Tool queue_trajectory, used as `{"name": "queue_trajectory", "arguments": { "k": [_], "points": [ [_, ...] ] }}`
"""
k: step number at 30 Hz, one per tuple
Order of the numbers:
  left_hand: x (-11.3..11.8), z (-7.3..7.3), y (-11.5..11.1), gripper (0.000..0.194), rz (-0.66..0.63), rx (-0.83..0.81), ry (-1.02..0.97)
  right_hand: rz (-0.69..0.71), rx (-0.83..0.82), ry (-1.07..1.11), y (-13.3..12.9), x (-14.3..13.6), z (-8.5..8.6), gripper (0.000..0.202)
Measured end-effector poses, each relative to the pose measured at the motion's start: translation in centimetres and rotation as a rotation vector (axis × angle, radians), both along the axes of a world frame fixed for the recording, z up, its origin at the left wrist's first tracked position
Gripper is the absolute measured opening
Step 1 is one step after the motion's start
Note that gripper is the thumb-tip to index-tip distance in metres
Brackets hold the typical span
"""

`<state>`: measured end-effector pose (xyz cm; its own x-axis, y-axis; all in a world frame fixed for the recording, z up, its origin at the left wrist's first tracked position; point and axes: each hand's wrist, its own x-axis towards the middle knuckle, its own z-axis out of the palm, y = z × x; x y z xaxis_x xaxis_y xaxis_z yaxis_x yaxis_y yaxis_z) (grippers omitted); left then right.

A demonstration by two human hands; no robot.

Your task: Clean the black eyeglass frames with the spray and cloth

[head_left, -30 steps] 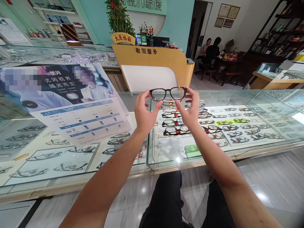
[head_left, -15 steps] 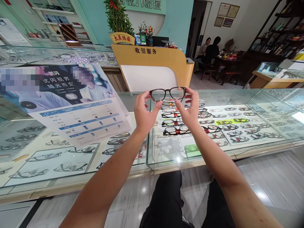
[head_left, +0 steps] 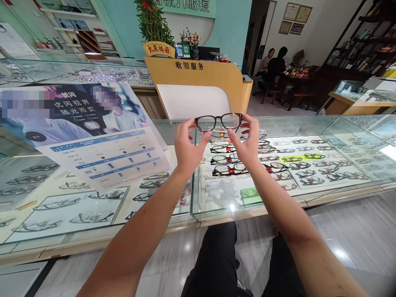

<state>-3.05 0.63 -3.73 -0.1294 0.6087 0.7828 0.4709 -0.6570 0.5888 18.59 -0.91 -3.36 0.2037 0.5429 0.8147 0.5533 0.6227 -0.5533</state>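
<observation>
A pair of dark-framed eyeglasses [head_left: 218,117] is held up above the glass display counter [head_left: 202,206], lenses side by side and facing forward. My left hand [head_left: 189,142] grips its left end, with the thumb below the lens. At the other end my right hand [head_left: 247,138] pinches the frame near the hinge, thumb under the right lens. Behind and below the hands, several black eyeglass frames [head_left: 229,169] with red tags lie in rows beneath the glass. The temples of the held pair are mostly hidden by the fingers.
A printed advertising board [head_left: 102,136] stands on the counter at the left. Past the counter is a wooden cashier desk [head_left: 198,74] with a potted plant [head_left: 154,24]. Two people [head_left: 274,64] sit at a table at the back right. Another display case [head_left: 355,103] stands far right.
</observation>
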Motion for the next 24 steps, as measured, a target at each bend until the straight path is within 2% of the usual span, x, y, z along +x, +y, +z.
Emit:
{"name": "queue_trajectory", "arguments": {
  "k": [11,18,24],
  "points": [
    [-0.06,-0.06,0.03,0.065,0.007,-0.010,0.011,0.022,0.007,0.023,0.02,-0.08,0.14,0.062],
    [-0.16,-0.02,-0.16,0.076,0.081,0.093,0.028,0.080,-0.103,0.041,-0.12,-0.09,0.10,0.066],
    [-0.25,-0.30,0.25,0.074,0.075,0.181,0.039,0.104,-0.091,0.029,-0.21,-0.05,0.06,0.067]
  ]
}}
